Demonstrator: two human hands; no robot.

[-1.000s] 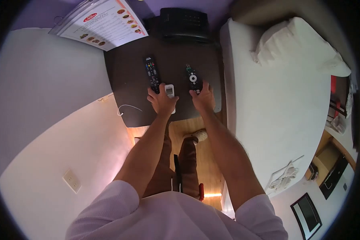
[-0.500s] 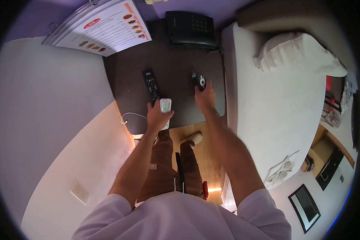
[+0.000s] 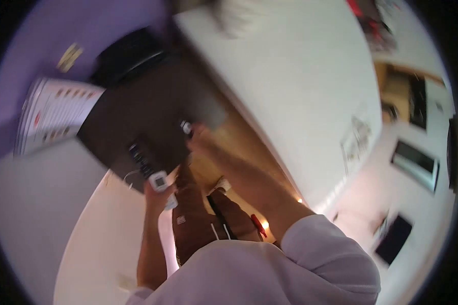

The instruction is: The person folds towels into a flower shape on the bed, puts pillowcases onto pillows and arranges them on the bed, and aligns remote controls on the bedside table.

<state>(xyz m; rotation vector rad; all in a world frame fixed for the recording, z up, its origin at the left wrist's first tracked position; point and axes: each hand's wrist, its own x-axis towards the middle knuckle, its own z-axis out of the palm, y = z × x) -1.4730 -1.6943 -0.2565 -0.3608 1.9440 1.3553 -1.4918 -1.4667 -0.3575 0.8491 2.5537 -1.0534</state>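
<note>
My left hand (image 3: 155,195) is closed around a white remote control (image 3: 159,180) with a small grey screen, at the near edge of the dark table (image 3: 137,112). A black remote control (image 3: 140,158) with many buttons extends up and left from the white one; whether my hand grips it too is unclear. My right hand (image 3: 198,137), blurred, is closed on a small black object with a white ring (image 3: 186,127), over the table's right side. Blur hides its exact kind.
A black telephone (image 3: 127,56) sits at the table's back, beside a printed menu binder (image 3: 61,112). A white cable (image 3: 132,175) lies near the left edge. Right of the table is a bed with a white sheet (image 3: 290,76); a wire hanger (image 3: 353,142) lies on it.
My view has swung to the right, so the table now appears farther left and tilted. Both hands keep their holds. The white remote now overlaps the lower end of the black remote.
</note>
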